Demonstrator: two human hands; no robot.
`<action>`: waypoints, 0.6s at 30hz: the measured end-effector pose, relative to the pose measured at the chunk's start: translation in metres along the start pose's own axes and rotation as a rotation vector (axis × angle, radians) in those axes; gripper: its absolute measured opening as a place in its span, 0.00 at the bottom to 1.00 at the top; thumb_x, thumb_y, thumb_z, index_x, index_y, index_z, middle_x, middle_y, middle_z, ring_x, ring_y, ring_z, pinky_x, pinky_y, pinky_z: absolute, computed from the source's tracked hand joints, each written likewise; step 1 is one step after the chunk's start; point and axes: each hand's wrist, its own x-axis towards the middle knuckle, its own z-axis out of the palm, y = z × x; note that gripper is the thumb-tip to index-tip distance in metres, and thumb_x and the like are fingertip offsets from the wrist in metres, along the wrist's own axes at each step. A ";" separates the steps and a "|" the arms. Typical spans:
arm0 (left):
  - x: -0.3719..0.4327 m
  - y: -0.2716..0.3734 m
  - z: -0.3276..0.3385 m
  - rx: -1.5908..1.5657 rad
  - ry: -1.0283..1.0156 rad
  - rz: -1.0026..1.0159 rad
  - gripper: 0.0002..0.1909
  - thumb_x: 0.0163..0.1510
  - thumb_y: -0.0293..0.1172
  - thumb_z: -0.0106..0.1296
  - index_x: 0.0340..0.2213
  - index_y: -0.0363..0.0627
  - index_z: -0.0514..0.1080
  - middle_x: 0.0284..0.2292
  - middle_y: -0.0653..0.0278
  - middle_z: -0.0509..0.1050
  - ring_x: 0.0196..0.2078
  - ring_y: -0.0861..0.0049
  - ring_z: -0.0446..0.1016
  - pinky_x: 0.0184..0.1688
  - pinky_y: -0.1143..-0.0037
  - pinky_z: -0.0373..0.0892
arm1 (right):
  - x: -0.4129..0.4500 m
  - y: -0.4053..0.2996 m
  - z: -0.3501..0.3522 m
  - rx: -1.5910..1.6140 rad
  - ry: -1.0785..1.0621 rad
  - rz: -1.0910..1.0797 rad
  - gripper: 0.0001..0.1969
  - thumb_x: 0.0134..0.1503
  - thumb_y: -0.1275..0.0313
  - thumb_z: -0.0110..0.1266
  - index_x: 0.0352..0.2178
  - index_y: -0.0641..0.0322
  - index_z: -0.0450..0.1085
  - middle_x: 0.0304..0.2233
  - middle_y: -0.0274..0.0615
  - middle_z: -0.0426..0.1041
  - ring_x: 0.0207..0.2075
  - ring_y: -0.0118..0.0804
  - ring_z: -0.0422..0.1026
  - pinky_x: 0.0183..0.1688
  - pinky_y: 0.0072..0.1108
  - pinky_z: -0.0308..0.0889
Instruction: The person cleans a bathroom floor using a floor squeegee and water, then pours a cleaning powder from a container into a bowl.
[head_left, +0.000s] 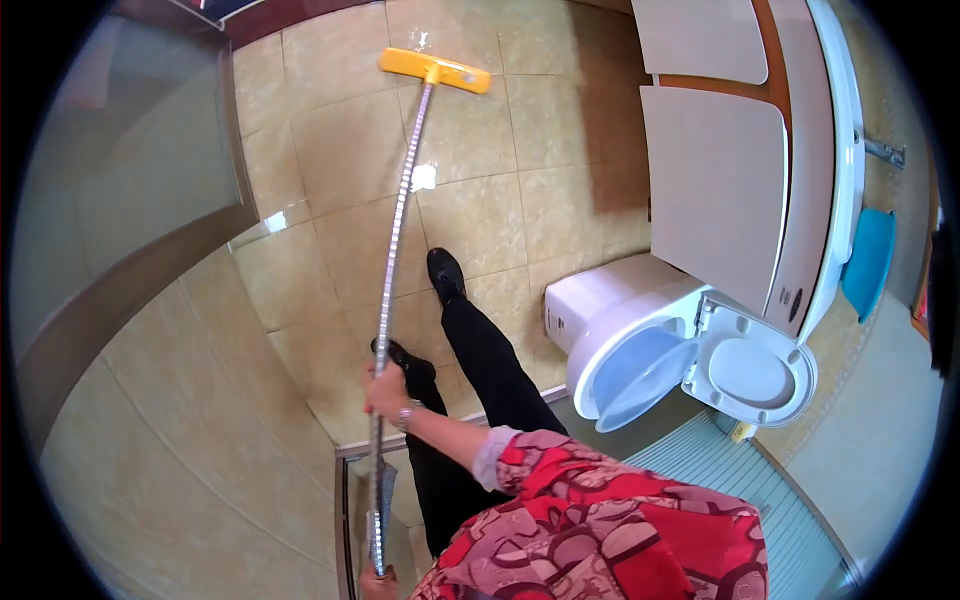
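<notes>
A long-handled floor mop reaches away from me across beige tiles. Its flat yellow head lies on the floor at the far end. My right hand, with a metal band at the wrist, is closed around the silvery handle. Lower down, at the bottom edge of the view, my left hand grips the handle near its end; part of that hand is cut off. My feet in black shoes stand just right of the handle.
A white toilet with raised lid stands at right, beside a vanity cabinet and a blue basin. A framed glass door is at left. A raised sill crosses behind my feet.
</notes>
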 end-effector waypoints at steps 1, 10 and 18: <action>0.003 0.012 -0.010 -0.014 0.010 -0.019 0.14 0.37 0.33 0.48 0.29 0.41 0.65 0.21 0.49 0.68 0.26 0.53 0.68 0.26 0.65 0.63 | -0.001 -0.020 0.008 0.043 -0.092 -0.022 0.09 0.41 0.76 0.43 0.27 0.65 0.56 0.12 0.37 0.60 0.06 0.31 0.61 0.06 0.21 0.56; 0.135 0.213 -0.018 0.058 0.023 0.182 0.11 0.40 0.35 0.47 0.25 0.42 0.64 0.21 0.45 0.67 0.27 0.50 0.66 0.27 0.63 0.62 | 0.172 -0.185 -0.124 0.145 0.168 -0.228 0.05 0.42 0.78 0.42 0.16 0.59 0.57 0.08 0.33 0.57 0.05 0.27 0.57 0.06 0.20 0.55; -0.030 -0.015 0.044 -0.065 0.001 -0.198 0.13 0.35 0.35 0.50 0.25 0.42 0.66 0.20 0.47 0.68 0.25 0.51 0.67 0.26 0.64 0.63 | 0.017 0.035 -0.026 -0.109 0.057 -0.223 0.04 0.43 0.77 0.42 0.21 0.64 0.55 0.10 0.38 0.59 0.05 0.32 0.60 0.05 0.22 0.54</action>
